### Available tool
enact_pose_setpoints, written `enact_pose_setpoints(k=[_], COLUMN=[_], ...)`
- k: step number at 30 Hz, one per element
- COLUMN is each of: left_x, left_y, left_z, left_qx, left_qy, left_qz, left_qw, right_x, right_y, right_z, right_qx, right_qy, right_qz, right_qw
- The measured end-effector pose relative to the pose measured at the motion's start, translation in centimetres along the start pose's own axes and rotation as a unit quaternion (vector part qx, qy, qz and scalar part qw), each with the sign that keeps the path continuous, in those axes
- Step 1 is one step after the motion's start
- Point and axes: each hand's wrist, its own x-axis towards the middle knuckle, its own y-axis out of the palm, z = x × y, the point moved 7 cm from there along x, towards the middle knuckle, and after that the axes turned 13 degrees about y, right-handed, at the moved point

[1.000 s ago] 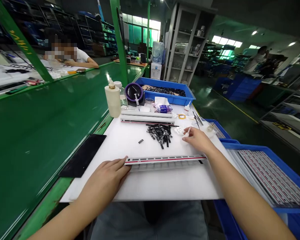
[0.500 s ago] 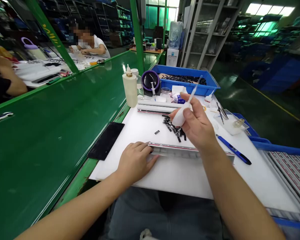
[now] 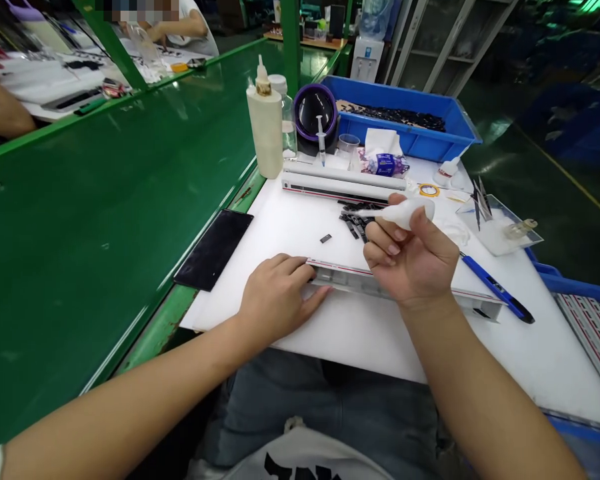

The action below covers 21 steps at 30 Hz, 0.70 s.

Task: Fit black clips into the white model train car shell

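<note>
My left hand (image 3: 279, 300) rests palm down on the left end of a long white strip with a red line (image 3: 353, 277), which lies on the white work board (image 3: 360, 333). My right hand (image 3: 413, 260) hovers above the strip's middle, gripping a small white squeeze bottle (image 3: 405, 212) tipped sideways, its thin nozzle pointing left. A heap of small black parts (image 3: 356, 219) lies just behind the bottle. One loose black part (image 3: 325, 238) sits apart, to the left of the heap.
Two more white strips (image 3: 343, 181), a tall cream bottle (image 3: 264, 127), a purple-rimmed bowl (image 3: 315, 110) and a blue bin (image 3: 405, 120) stand at the back. A blue pen-like tool (image 3: 497, 288) lies right. A black pad (image 3: 214, 249) overlaps the green conveyor (image 3: 90, 220). Other people work beyond it.
My right hand picked the squeeze bottle up from the board, lifted it, and now holds it tipped sideways over the strip. My left hand stayed on the strip's end. The view tilted down.
</note>
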Motion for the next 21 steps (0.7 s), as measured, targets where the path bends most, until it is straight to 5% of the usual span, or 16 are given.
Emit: enact_pose_setpoints(k=[4, 8, 15, 21], left_x=[0.0, 0.0, 0.0, -0.2], left_y=[0.0, 0.0, 0.3, 0.3], left_z=[-0.1, -0.2, -0.1, -0.1], left_qx=[0.009, 0.007, 0.008, 0.006], left_qy=[-0.002, -0.004, 0.001, 0.005], left_qz=[0.003, -0.006, 0.002, -0.006], left_qw=[1.000, 1.000, 1.000, 1.000], right_x=[-1.6, -3.8, -3.7, -3.5], right_y=[0.6, 2.0, 3.3, 3.9], right_z=[-0.1, -0.1, -1.2, -1.4], right_qx=[-0.080, -0.264, -0.407, -0.439], right_qy=[-0.106, -0.229, -0.245, -0.254], right_qz=[-0.068, -0.115, -0.106, -0.120], right_qw=[0.989, 0.930, 0.874, 0.853])
